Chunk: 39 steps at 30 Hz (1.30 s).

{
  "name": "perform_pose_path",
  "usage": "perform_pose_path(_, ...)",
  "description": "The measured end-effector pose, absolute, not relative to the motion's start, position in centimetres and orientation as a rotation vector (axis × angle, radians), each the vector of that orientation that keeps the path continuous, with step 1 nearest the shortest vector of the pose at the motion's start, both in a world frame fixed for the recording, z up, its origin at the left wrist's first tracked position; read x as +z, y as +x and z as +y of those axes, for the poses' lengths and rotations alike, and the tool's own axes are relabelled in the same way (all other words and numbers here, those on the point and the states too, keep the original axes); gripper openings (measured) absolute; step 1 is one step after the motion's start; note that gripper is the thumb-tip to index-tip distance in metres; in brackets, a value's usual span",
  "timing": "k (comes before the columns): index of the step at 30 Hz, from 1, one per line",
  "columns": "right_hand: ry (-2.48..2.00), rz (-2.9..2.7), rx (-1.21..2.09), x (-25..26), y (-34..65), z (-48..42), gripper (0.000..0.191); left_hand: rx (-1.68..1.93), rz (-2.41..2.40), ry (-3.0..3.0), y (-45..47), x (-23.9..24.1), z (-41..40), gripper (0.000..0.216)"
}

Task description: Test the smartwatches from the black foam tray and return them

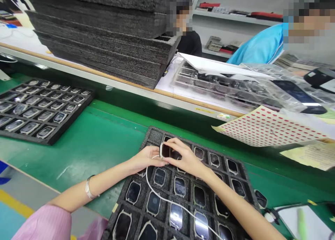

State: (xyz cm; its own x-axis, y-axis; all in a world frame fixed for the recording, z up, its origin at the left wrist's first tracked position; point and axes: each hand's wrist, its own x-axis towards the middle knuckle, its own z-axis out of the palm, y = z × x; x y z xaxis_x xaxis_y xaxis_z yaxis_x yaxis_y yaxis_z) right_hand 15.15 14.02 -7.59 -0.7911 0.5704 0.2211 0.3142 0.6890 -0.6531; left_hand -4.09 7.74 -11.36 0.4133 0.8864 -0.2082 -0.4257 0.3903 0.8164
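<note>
A smartwatch case [165,150] with a dark screen and pale frame is held above the near foam tray [154,137]. My right hand [187,158] grips it by its edges between thumb and fingers. On its left side, my left hand [148,159] is closed on the end of a white cable [167,200], against or close to the watch. The cable's tip is hidden by the fingers. From there the cable runs down across the tray towards the bottom right. Rows of similar strapless watches [153,203] lie face up in the tray's compartments.
Another black tray of watches [31,112] lies left on the green bench [91,135]. Stacked foam trays [104,34] stand on the raised shelf, beside clear plastic trays [204,79]. A dotted sticker sheet [267,128] overhangs the shelf edge. Two people are opposite.
</note>
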Motion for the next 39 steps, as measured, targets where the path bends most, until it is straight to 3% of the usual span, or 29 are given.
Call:
perform_pose_path(12,-0.673,-2.443,0.762,-11.7,15.1,13.1,0.040,1.130,0.975,0.833,-1.0,-13.6,6.1,0.040)
perform_pose_path(34,-0.344,-2.424,0.795,-11.2,14.6,11.5,0.038,1.130,0.935,0.910,-1.3,-12.9,2.5,0.042)
perform_pose_path(39,-0.393,-2.612,0.577,-9.5,14.4,11.4,0.035,1.084,1.004,0.921,-1.3,-12.7,2.9,0.048)
